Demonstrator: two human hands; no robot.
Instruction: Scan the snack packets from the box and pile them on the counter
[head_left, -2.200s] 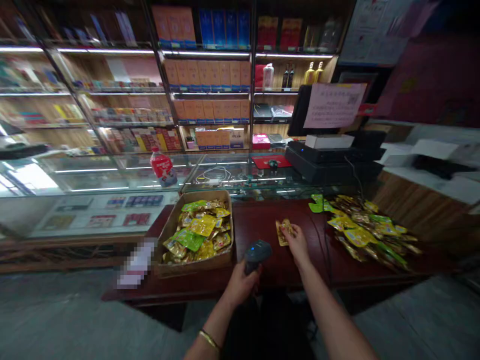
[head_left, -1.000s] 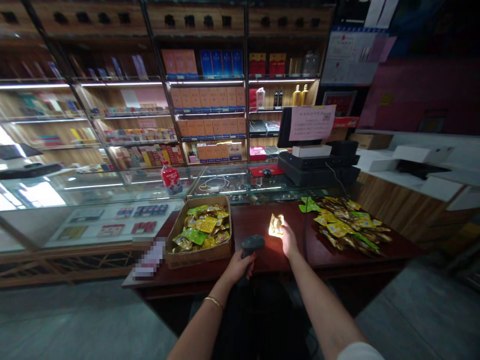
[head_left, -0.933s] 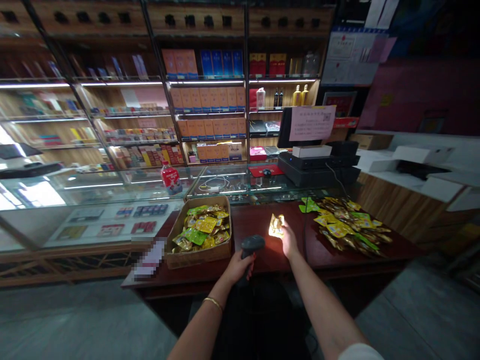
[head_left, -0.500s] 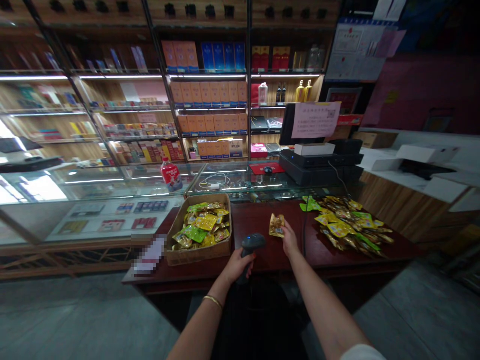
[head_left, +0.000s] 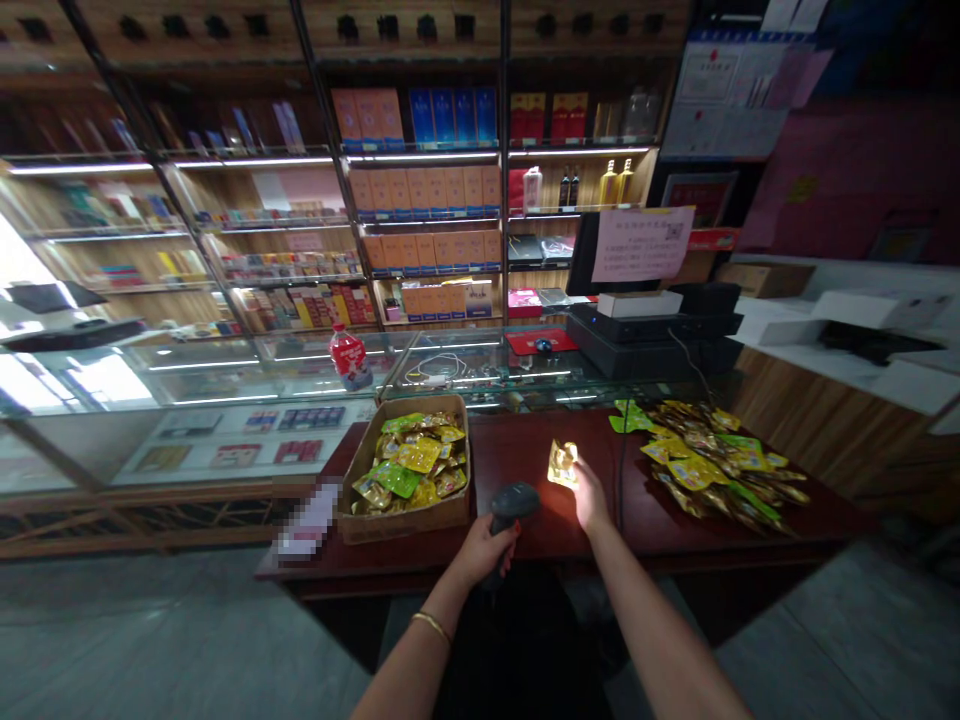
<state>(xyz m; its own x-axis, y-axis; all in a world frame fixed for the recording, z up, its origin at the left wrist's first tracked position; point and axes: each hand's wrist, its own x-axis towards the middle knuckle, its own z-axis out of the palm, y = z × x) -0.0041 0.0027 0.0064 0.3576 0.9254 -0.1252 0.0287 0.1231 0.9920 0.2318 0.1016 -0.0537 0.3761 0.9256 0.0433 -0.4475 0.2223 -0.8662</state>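
- Gold packet (head_left: pixel 562 466) is gleaming between the cardboard box (head_left: pixel 409 524) and the packet pile (head_left: pixel 697 470).
- Right hand (head_left: pixel 591 497) is pinching its right edge.
- Left hand (head_left: pixel 486 549) is gripping a dark scanner (head_left: pixel 515 500) by its handle.

Round the left forearm (head_left: pixel 409 675), a little back from the wrist, goes a slim, rounded, gold-coloured metal bangle (head_left: pixel 431 627), plain as far as I can make out, with a pale glint along its curve. The left hand (head_left: pixel 491 548) shows small touches of red at the fingertips (head_left: pixel 517 526), nail polish by the look of it. The right hand (head_left: pixel 590 495) is bare, and so is the right forearm (head_left: pixel 652 620), as much of it as I can see. Between the arms, the black, dull-surfaced fabric clothing (head_left: pixel 517 650) over the lap sits so deep in shadow that I lose its seams and folds; trousers or skirt, I couldn't say.
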